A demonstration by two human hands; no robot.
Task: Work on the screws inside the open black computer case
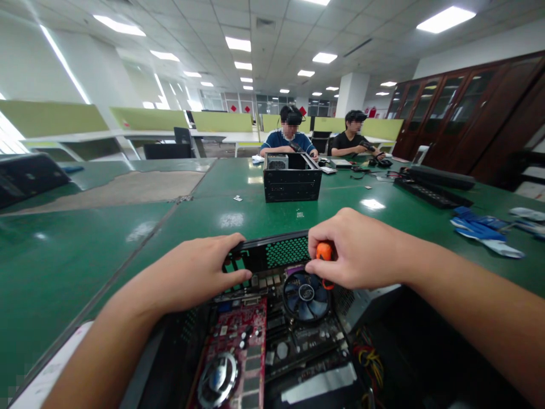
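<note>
An open black computer case (255, 250) lies in front of me, its rear panel with the hexagonal vent on the far side. My left hand (200, 264) grips that panel's upper edge near the card slots, thumb on the inside. My right hand (353, 247) is closed around an orange-handled screwdriver (324, 251) above the CPU fan (306, 292); its shaft and tip are hidden. Inside the case sit a red graphics card (234, 358) with a round silver cooler, the dark motherboard (298, 341), and a power supply (361, 301) partly under my right arm.
Another black case (293, 184) stands farther off on the green table (204, 213). To the right lie blue-and-white gloves (483, 227) and a long black panel (432, 190). Two people sit across the table among cables and parts. Coloured wires (370, 363) bunch inside my case.
</note>
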